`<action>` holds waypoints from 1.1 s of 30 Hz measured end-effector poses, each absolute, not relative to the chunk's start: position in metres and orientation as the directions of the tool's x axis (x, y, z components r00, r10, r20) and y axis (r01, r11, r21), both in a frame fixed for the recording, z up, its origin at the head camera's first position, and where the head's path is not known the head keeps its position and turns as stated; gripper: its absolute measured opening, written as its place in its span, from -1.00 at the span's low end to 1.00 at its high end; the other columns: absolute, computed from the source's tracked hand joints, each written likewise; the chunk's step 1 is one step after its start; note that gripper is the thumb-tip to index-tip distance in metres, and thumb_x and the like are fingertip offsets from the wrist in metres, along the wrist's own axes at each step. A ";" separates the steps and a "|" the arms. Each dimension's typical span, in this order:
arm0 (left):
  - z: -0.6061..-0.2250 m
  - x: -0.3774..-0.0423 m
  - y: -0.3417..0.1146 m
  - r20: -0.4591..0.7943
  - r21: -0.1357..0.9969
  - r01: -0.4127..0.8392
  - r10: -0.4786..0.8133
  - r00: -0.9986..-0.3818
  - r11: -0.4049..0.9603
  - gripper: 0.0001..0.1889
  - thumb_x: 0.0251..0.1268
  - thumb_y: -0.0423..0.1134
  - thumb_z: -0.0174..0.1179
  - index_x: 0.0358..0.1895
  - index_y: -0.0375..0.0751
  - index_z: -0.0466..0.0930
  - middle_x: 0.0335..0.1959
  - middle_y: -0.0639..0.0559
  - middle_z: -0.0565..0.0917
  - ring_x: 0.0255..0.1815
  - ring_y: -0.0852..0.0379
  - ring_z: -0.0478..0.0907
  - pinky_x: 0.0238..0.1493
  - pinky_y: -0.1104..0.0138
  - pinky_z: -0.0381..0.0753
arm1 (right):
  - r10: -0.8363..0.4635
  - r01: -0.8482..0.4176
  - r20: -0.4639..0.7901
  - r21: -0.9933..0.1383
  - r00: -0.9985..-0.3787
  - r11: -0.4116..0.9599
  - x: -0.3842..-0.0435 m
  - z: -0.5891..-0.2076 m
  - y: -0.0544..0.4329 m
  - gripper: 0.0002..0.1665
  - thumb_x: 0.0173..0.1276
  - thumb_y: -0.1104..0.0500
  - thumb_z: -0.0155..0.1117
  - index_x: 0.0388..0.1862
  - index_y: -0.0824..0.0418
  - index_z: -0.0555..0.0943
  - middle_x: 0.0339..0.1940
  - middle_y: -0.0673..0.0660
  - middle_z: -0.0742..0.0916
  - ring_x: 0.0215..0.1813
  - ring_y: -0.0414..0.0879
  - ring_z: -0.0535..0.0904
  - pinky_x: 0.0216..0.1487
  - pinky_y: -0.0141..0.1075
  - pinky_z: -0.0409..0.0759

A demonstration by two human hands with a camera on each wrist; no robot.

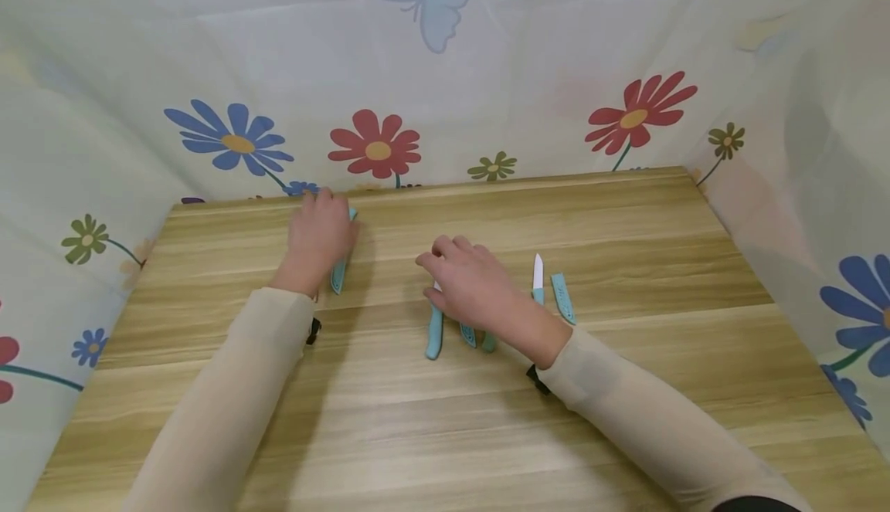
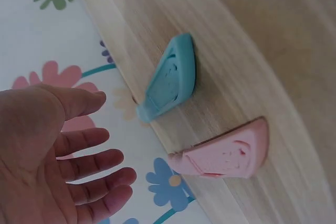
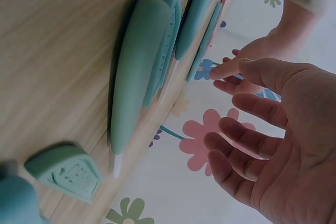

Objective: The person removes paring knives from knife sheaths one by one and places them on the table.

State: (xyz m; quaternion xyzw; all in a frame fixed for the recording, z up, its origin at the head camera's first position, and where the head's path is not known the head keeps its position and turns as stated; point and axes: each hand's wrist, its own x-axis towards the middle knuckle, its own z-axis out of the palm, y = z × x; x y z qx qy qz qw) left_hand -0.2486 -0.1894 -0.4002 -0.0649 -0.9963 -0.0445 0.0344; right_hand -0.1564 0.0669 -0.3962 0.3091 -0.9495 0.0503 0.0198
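My left hand [image 1: 320,230] hovers at the table's back left with nothing in its relaxed fingers. Near it lie a teal knife sheath [image 2: 170,80] and a pink knife sheath [image 2: 226,153]; in the head view the hand covers the pink one. My right hand [image 1: 476,284], fingers loosely bent and holding nothing, hangs over the middle. Under it are a blue-handled knife [image 1: 434,334], a blue sheath [image 1: 468,334] and a green-handled knife [image 3: 139,72] with a pale blade. The hand partly hides these in the head view.
Right of my right hand lies another white-bladed knife [image 1: 538,272], beside a light blue sheath [image 1: 564,300]. A green sheath [image 3: 68,171] shows low in the right wrist view. The wooden table [image 1: 389,427] ends at a flower-printed cloth [image 1: 542,72] behind and at both sides.
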 end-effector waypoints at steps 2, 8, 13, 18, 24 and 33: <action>-0.400 -0.255 -0.190 0.066 0.096 0.124 0.118 -0.991 0.988 -0.55 0.52 -0.13 0.21 0.13 -0.54 0.56 0.13 -0.46 0.53 0.27 -0.55 0.41 0.16 -0.33 0.54 | -0.586 -0.590 0.071 -0.089 -0.807 0.802 -0.157 -0.397 0.066 -0.44 0.52 -0.09 0.40 0.42 0.04 0.62 0.25 0.10 0.62 0.20 0.04 0.53 0.08 -0.12 0.60; -0.403 -0.270 -0.193 0.003 0.105 0.089 0.090 -0.996 0.990 -0.60 0.52 -0.16 0.14 0.08 -0.53 0.60 0.11 -0.45 0.52 0.25 -0.54 0.40 0.13 -0.35 0.54 | -0.595 -0.599 0.073 -0.093 -0.801 0.795 -0.159 -0.398 0.062 -0.45 0.52 -0.07 0.38 0.41 0.04 0.63 0.25 0.10 0.62 0.20 0.04 0.53 0.07 -0.13 0.60; -0.406 -0.280 -0.193 -0.053 0.081 0.064 0.068 -0.996 0.995 -0.56 0.55 -0.15 0.08 0.10 -0.56 0.63 0.23 -0.54 0.47 0.37 -0.64 0.30 0.21 -0.41 0.47 | -0.601 -0.605 0.072 -0.094 -0.796 0.791 -0.158 -0.399 0.061 -0.45 0.52 -0.07 0.39 0.42 0.03 0.62 0.25 0.09 0.62 0.19 0.04 0.52 0.05 -0.14 0.60; -0.408 -0.286 -0.191 -0.095 0.052 0.036 0.040 -0.995 0.998 -0.51 0.58 -0.11 0.05 0.19 -0.55 0.62 0.31 -0.57 0.45 0.41 -0.67 0.28 0.24 -0.42 0.45 | -0.608 -0.612 0.067 -0.090 -0.791 0.786 -0.158 -0.399 0.059 -0.43 0.53 -0.09 0.39 0.43 0.03 0.61 0.25 0.08 0.62 0.17 0.03 0.51 0.02 -0.16 0.59; -0.410 -0.292 -0.190 -0.104 0.041 0.022 0.026 -0.994 0.999 -0.58 0.58 -0.13 0.03 0.04 -0.49 0.69 0.12 -0.48 0.63 0.10 -0.50 0.60 0.06 -0.29 0.61 | -0.607 -0.611 0.070 -0.092 -0.792 0.786 -0.160 -0.397 0.057 -0.43 0.53 -0.09 0.38 0.44 0.02 0.61 0.27 0.08 0.61 0.17 0.03 0.51 0.02 -0.14 0.59; -0.417 -0.302 -0.186 -0.131 0.065 -0.022 -0.014 -0.991 0.998 -0.57 0.52 -0.21 -0.06 0.06 -0.51 0.66 0.13 -0.46 0.65 0.04 -0.40 0.66 0.05 -0.21 0.65 | -0.608 -0.612 0.066 -0.085 -0.791 0.786 -0.165 -0.397 0.053 -0.46 0.53 -0.08 0.37 0.42 0.02 0.62 0.24 0.08 0.61 0.12 0.01 0.50 0.01 -0.14 0.61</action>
